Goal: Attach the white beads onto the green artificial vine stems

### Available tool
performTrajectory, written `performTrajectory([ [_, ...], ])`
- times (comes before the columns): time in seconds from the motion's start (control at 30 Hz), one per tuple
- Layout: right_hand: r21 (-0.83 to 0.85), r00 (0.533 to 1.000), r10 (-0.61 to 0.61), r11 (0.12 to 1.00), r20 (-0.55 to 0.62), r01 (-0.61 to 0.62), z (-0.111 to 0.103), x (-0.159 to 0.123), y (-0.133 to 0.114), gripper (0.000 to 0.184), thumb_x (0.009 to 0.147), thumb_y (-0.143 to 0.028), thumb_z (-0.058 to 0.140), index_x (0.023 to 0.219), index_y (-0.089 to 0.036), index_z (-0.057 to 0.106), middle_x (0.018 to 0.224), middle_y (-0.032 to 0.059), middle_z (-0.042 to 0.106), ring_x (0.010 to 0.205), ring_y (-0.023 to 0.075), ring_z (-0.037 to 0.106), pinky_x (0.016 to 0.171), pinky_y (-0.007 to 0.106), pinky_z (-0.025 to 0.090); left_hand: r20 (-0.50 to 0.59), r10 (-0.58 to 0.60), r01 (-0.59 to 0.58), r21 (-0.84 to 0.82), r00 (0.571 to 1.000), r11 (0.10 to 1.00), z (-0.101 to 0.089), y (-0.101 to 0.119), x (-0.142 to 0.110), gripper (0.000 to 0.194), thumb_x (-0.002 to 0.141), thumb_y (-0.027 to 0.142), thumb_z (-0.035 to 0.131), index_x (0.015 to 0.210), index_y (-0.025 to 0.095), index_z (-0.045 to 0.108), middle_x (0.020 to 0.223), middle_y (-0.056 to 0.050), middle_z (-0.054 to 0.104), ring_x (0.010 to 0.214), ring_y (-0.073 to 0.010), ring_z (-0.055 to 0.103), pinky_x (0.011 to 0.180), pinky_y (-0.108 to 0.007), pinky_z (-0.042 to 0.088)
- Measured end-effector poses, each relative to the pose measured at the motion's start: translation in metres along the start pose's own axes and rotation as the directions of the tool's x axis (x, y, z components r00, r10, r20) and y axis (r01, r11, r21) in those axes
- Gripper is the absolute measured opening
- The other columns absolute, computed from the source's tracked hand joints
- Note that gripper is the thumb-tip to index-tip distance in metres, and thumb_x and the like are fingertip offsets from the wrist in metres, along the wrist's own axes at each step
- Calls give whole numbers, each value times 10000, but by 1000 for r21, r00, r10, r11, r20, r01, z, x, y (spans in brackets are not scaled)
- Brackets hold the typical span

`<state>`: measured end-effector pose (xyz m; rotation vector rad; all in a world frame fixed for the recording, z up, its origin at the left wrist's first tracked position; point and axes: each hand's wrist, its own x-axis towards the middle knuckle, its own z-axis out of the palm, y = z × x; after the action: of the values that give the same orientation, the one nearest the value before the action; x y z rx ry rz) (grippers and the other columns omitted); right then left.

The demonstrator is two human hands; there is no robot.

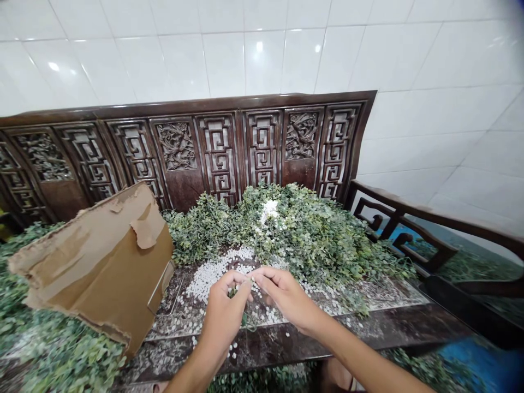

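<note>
Over the front of the wooden bench seat, my left hand (229, 300) and my right hand (282, 292) meet fingertip to fingertip. The left thumb and forefinger are pinched on a thin sprig of artificial greenery (244, 319), whose small leaves show below the fingers. The right thumb and forefinger are pressed together at the same spot; what they pinch is too small to make out. Just behind the hands spreads a scatter of small white plastic pieces (208, 277). A heap of green artificial foliage (315, 234) lies behind them, topped by a small white pile (269, 210).
A torn cardboard piece (151, 273) stands tilted on the left, beside more foliage (73, 349). The bench has a carved dark backrest (184, 185) and an openwork armrest (434, 218) at right. Blue material (470, 355) lies at lower right. White tiles (266, 60) cover the wall.
</note>
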<state>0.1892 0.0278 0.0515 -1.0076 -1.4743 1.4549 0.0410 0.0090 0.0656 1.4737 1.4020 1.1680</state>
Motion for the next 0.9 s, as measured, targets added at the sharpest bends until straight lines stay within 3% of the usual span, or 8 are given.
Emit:
performTrajectory([
  [0.33, -79, 1000, -19, 997, 8, 19, -2, -1, 2, 343, 889, -478, 554, 912, -162, 687, 619, -38, 466, 526, 99, 348, 497, 222, 275, 7, 10, -10, 16, 1000, 1000, 0, -4, 1, 241, 780, 312, 520, 568, 199, 529, 589, 22, 555, 636, -161, 513, 650, -257, 385],
  [0.67, -167, 990, -133, 978, -38, 125, 5, -5, -3, 361, 914, -412, 522, 680, -158, 628, 685, -3, 549, 632, 122, 442, 587, 235, 332, 10, 2, -2, 4, 1000, 1000, 4, -4, -1, 222, 793, 310, 502, 597, 207, 519, 602, 18, 554, 644, -169, 530, 651, -272, 406],
  [0.73, -82, 995, -74, 994, -65, 69, 7, -4, -2, 348, 893, -417, 555, 672, -158, 625, 627, -20, 505, 581, 109, 413, 545, 224, 314, 29, -9, 9, 6, 1000, 1000, 4, -4, 0, 238, 805, 334, 498, 609, 204, 534, 631, 5, 577, 677, -180, 550, 684, -284, 414],
  [0.8, 139, 989, 85, 988, -119, -68, 5, -1, 2, 316, 880, -408, 580, 697, -155, 629, 578, -46, 431, 500, 84, 341, 473, 203, 270, 85, -35, 33, 25, 996, 999, 4, -3, 1, 263, 822, 360, 489, 623, 201, 555, 670, -12, 611, 730, -196, 570, 736, -300, 419],
  [0.9, 494, 899, 351, 849, -260, -189, -9, 10, 15, 196, 871, -281, 599, 734, -142, 617, 617, -34, 457, 469, 65, 358, 411, 167, 283, 255, -114, 96, 81, 960, 992, 6, 0, -5, 240, 822, 341, 485, 647, 202, 572, 703, -18, 650, 787, -205, 592, 796, -314, 420],
])
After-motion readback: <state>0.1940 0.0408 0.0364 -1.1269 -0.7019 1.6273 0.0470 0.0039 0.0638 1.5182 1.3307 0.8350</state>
